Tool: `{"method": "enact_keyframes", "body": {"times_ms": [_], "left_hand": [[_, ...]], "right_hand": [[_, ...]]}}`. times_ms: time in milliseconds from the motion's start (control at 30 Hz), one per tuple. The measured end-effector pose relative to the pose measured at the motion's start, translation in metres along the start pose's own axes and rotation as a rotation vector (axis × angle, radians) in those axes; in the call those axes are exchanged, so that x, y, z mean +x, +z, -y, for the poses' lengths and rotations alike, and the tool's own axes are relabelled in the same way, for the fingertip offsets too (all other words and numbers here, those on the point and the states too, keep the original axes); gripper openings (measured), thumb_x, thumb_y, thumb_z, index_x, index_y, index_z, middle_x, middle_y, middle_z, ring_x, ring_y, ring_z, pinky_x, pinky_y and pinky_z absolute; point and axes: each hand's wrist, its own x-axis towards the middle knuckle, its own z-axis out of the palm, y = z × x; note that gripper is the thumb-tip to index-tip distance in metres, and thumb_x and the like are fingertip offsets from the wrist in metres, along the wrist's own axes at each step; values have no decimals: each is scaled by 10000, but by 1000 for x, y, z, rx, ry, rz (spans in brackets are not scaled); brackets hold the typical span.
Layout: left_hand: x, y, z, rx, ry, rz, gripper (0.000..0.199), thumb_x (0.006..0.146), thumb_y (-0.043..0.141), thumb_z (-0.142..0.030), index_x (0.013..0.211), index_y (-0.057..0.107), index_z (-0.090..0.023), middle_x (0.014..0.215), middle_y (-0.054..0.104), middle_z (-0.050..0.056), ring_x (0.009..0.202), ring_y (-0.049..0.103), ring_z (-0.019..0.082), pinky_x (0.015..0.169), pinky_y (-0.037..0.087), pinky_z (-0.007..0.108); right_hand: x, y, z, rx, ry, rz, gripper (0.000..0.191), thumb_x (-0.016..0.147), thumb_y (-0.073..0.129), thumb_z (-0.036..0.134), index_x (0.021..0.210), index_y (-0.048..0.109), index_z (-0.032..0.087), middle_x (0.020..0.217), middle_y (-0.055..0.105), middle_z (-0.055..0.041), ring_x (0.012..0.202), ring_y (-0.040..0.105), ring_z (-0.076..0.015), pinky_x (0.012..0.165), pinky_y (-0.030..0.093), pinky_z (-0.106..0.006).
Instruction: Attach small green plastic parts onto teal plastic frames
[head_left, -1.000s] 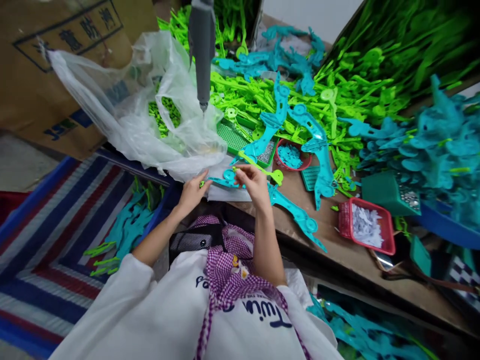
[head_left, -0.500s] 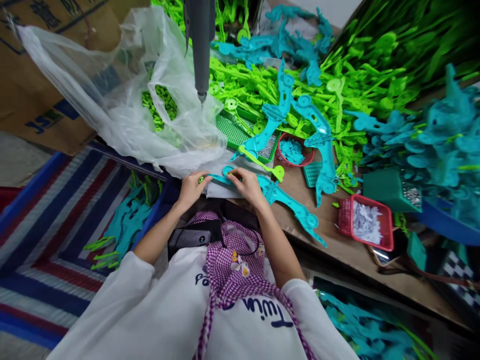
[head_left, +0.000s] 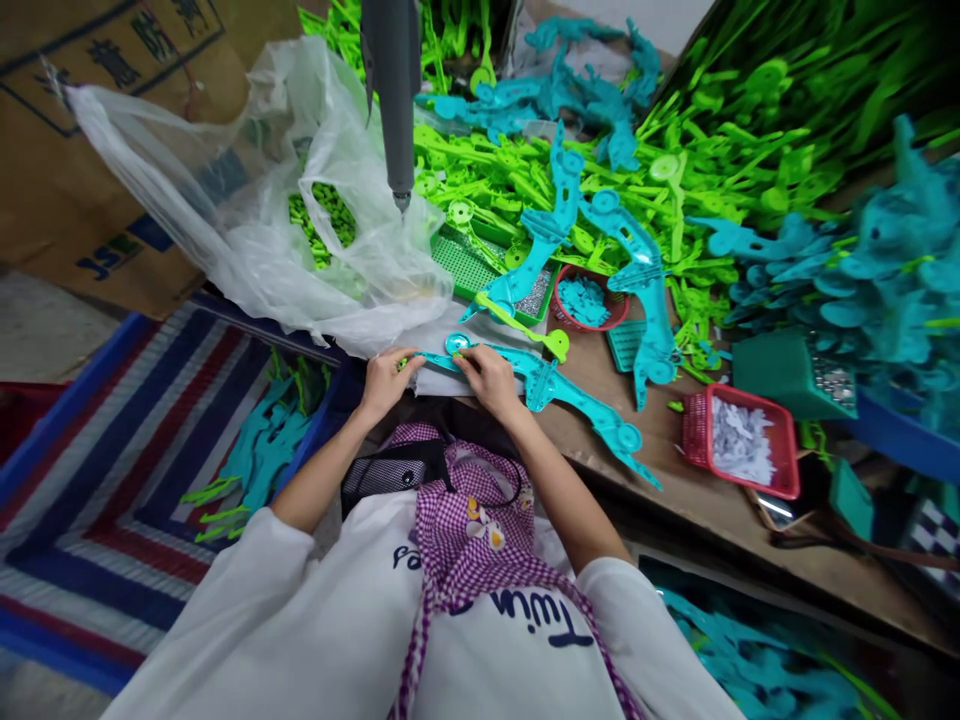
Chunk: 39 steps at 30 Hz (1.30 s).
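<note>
A long turquoise plastic part [head_left: 592,412] with a hinge-like middle and round discs lies along the front of the bench. At its left tip my left hand [head_left: 386,384] is closed, with small green plastic pieces [head_left: 403,363] showing between thumb and fingers. My right hand [head_left: 491,382] bends over the same part just below its left disc [head_left: 457,344]. Its thumb and fingertips pinch a small green bit [head_left: 458,355] against the part; the fingers partly hide it. A lime-green arm-shaped piece [head_left: 525,328] rests just beyond the part.
A grey screwdriver tip [head_left: 401,195] hangs above the bench. To its left sits a clear plastic bag [head_left: 247,240] of green pieces. Red baskets [head_left: 784,460] [head_left: 616,310], a green tray [head_left: 465,262] and two turquoise parts [head_left: 551,225] [head_left: 651,300] stand before heaped lime-green parts [head_left: 495,165].
My right fingertips have slid slightly down from the disc edge, and a green bit now shows at them. My left hand stays at the part's tip. The whole view has shifted slightly.
</note>
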Motion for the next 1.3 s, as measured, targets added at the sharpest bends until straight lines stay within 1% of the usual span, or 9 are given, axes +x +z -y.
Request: {"method": "enact_keyframes", "body": {"times_ms": [200, 300, 500, 633, 767, 900, 1000, 1133, 1300], "left_hand": [[-12, -5, -10, -258, -175, -113, 255, 815, 674, -411, 893, 700, -169, 684, 665, 9, 624, 596, 126, 577, 437, 200], [-35, 1, -33, -559, -296, -129, 354, 811, 666, -527, 815, 593, -181, 555, 484, -66, 428, 422, 57, 413, 307, 169], [-52, 32, -81, -917, -515, 132, 477, 769, 671, -630, 781, 476, -195, 546, 417, -95, 341, 311, 18, 308, 176, 156], [-46, 46, -91, -969, -548, 348, 479, 741, 713, -603, 759, 478, -186, 620, 513, -68, 328, 297, 3, 298, 106, 160], [-45, 54, -105, -771, -348, 446, 383, 764, 729, -532, 733, 580, -180, 574, 475, -55, 377, 335, 32, 345, 172, 168], [-33, 82, -143, -444, 135, 564, 149, 835, 707, -345, 843, 742, -201, 743, 631, 35, 712, 589, 151, 628, 458, 237], [-13, 130, -170, -208, 387, 581, 135, 846, 700, -301, 912, 771, -206, 884, 675, 74, 902, 626, 215, 843, 464, 315], [11, 191, -179, 173, 528, 698, 285, 790, 758, -332, 1029, 768, -176, 954, 684, 129, 958, 638, 279, 862, 450, 356], [22, 209, -165, 488, 658, 825, 363, 850, 665, -447, 1030, 768, -149, 991, 679, 174, 963, 648, 310, 801, 464, 355]], "right_hand": [[-22, -14, 28, 124, 16, -157, 400, 928, 567, 466, 1270, 607, 261, 1166, 629, -101, 1112, 579, -242, 977, 486, -419], [-46, -9, 57, 234, -11, -172, 337, 922, 591, 431, 1213, 636, 267, 1111, 638, -88, 1035, 609, -221, 940, 516, -396], [-60, 2, 79, 393, 65, -251, 222, 937, 554, 389, 1037, 682, 237, 1013, 643, -79, 968, 631, -203, 866, 541, -366], [-68, -35, 60, 523, 243, -436, 276, 963, 478, 431, 1114, 606, 238, 1081, 671, -85, 950, 661, -198, 826, 558, -367], [-101, -95, 22, 440, 447, -494, 345, 952, 461, 486, 1147, 594, 235, 1032, 694, -78, 864, 677, -188, 813, 563, -366], [-140, -140, -16, 203, 555, -554, 428, 914, 500, 529, 1188, 612, 221, 915, 682, -61, 815, 649, -177, 787, 541, -339], [-156, -156, -39, 177, 650, -678, 495, 862, 566, 547, 1201, 580, 187, 754, 641, -22, 674, 612, -159, 631, 514, -288], [-162, -165, -62, 209, 745, -581, 521, 765, 632, 603, 1016, 671, 149, 727, 644, -37, 635, 598, -164, 554, 487, -280], [-171, -170, -69, 206, 740, -559, 559, 766, 627, 619, 1038, 711, 138, 752, 689, -62, 639, 617, -175, 613, 522, -312]]}}
